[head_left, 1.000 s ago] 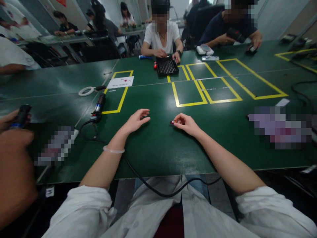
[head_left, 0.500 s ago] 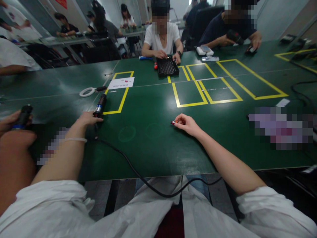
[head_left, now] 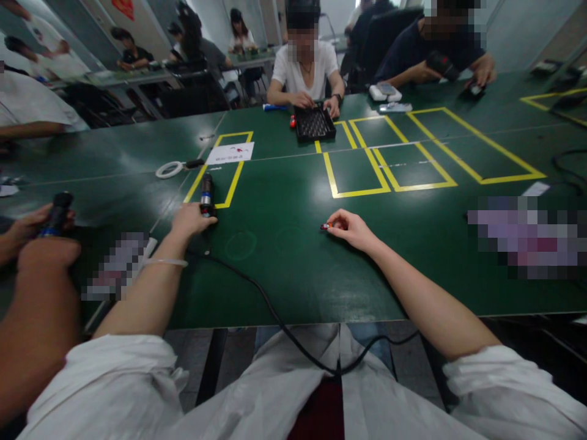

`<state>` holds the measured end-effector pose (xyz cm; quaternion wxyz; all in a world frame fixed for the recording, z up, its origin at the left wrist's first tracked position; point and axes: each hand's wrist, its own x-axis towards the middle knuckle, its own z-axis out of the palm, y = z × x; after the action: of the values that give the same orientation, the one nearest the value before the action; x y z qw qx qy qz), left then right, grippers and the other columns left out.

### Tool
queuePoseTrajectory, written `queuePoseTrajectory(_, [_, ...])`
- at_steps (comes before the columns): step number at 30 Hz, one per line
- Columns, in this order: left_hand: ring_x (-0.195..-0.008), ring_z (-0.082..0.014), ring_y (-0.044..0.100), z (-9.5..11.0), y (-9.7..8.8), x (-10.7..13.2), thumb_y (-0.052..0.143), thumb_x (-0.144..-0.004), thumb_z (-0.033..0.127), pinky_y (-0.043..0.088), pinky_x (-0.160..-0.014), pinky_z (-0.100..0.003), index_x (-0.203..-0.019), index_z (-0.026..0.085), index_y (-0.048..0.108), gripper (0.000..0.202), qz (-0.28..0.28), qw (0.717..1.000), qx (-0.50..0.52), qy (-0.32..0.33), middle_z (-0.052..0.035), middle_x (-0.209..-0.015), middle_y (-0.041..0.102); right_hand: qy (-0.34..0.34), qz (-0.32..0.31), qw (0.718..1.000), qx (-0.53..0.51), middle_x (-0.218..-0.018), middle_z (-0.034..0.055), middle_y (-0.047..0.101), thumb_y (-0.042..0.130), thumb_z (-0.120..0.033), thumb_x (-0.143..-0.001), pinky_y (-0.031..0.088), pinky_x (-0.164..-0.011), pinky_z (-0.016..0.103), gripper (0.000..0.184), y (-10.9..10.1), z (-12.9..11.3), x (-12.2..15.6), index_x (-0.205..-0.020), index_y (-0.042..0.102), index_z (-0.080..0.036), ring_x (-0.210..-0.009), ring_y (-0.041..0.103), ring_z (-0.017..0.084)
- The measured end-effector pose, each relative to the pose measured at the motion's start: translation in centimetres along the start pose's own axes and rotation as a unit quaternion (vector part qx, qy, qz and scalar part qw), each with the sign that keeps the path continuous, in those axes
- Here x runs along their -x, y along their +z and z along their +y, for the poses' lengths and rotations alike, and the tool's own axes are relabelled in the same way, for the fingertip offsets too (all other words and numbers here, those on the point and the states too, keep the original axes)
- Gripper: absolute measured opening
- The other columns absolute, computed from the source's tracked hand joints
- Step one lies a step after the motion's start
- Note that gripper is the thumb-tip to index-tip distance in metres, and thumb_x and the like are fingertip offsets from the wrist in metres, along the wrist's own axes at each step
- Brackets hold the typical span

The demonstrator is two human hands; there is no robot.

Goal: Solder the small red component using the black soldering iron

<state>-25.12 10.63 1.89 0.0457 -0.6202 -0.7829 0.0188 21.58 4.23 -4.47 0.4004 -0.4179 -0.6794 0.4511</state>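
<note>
My left hand [head_left: 191, 223] is closed around the lower end of a black, flashlight-like cylinder [head_left: 207, 190] with a blue and silver band. The cylinder stands roughly upright over the bottom edge of a yellow tape outline [head_left: 235, 183]. Over the green table [head_left: 293, 281], my right hand [head_left: 351, 229] pinches a small red, white and orange piece [head_left: 326, 227] between thumb and fingertips. Its kind is too small to make out.
A black cable [head_left: 261, 287] runs from near my left hand over the table edge. A white card [head_left: 230, 153] and a white ring [head_left: 169, 170] lie beyond. Opposite, a person works at a black tray [head_left: 315, 124]. At left, another person's hands hold a similar cylinder [head_left: 57, 214].
My left hand has moved to the right with the cylinder, which now stands straighter. My right hand keeps its pinch on the small piece. The view has shifted slightly.
</note>
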Motion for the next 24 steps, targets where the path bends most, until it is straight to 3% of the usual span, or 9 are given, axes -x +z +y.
queuePoseTrajectory(3, [-0.104,-0.0272,0.057,3.2,0.0,1.8,0.067,-0.080,0.052,0.048,-0.087,-0.034,-0.125,0.011,0.057,0.062,-0.021,1.000,0.009,0.019,-0.0157,-0.120,0.056,-0.002,0.003,1.000,-0.008,-0.068,-0.0027,0.056,0.072,-0.038,-0.075,0.038,-0.059,0.026,0.031,0.0,0.0,0.0,-0.094,0.060,-0.017,-0.058,0.048,0.011])
queuePoseTrajectory(6, [-0.113,-0.0330,0.056,7.1,-0.3,3.9,0.063,-0.080,0.055,0.049,-0.091,-0.041,-0.129,0.013,0.056,0.064,-0.013,0.998,0.032,0.045,-0.0178,-0.124,0.053,-0.001,0.003,1.000,-0.012,-0.070,-0.0020,0.057,0.072,-0.039,-0.075,0.038,-0.059,0.026,0.031,0.1,0.1,-0.1,-0.094,0.061,-0.017,-0.059,0.049,0.011])
queuePoseTrajectory(14, [-0.117,-0.0328,0.052,16.4,-1.0,8.6,0.059,-0.082,0.051,0.052,-0.090,-0.042,-0.128,0.017,0.055,0.058,0.012,0.987,0.079,0.143,-0.0161,-0.125,0.052,0.000,-0.006,1.000,0.005,-0.070,-0.0017,0.057,0.071,-0.038,-0.076,0.039,-0.060,0.027,0.029,0.0,0.2,0.0,-0.094,0.061,-0.017,-0.060,0.049,0.012])
queuePoseTrajectory(19, [-0.115,-0.0301,0.052,20.6,-1.3,11.0,0.059,-0.084,0.048,0.051,-0.090,-0.040,-0.134,0.015,0.050,0.060,0.016,0.975,0.098,0.200,-0.0153,-0.124,0.052,-0.003,-0.006,1.000,0.016,-0.068,-0.0021,0.056,0.071,-0.038,-0.076,0.038,-0.059,0.026,0.028,-0.1,-0.1,0.1,-0.091,0.059,-0.018,-0.059,0.049,0.012])
queuePoseTrajectory(24, [-0.114,-0.0288,0.052,23.2,-1.5,12.9,0.059,-0.085,0.047,0.051,-0.089,-0.037,-0.133,0.015,0.048,0.059,0.015,0.965,0.110,0.236,-0.0146,-0.124,0.053,0.001,-0.002,1.000,0.000,-0.067,-0.0030,0.055,0.070,-0.037,-0.075,0.038,-0.058,0.026,0.026,0.0,-0.6,0.1,-0.086,0.056,-0.019,-0.058,0.048,0.011])
